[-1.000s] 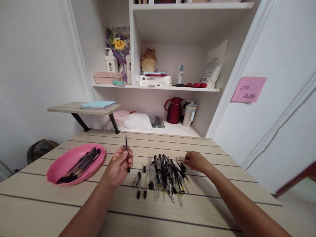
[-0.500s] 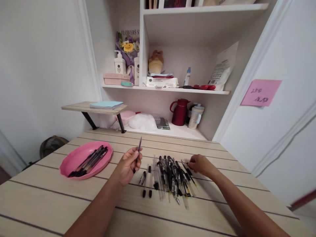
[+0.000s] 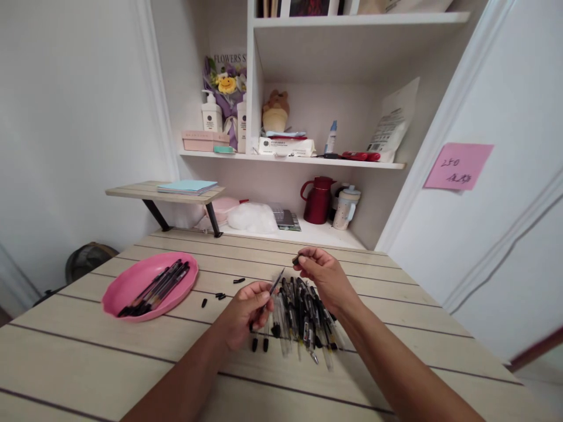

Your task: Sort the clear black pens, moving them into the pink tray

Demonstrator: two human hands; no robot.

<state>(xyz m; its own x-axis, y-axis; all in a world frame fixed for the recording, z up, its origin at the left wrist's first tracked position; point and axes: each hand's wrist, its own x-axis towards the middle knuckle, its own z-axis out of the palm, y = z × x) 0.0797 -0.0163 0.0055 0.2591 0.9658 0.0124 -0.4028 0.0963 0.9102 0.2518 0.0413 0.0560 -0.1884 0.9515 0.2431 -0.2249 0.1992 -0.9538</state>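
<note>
Right hand (image 3: 324, 274) raised and shifted inward, pinching a black piece (image 3: 296, 259), left hand (image 3: 245, 309) gripping a tilted pen (image 3: 276, 281)

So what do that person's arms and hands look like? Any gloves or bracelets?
Nope! The left hand and right hand wear no gloves. The left arm and right arm show no sleeves, watches or bracelets. I see no rings on the fingers, but some are hidden.

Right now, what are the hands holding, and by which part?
Left hand holds a pen by its barrel; the right hand, a small black piece by one end.
</note>
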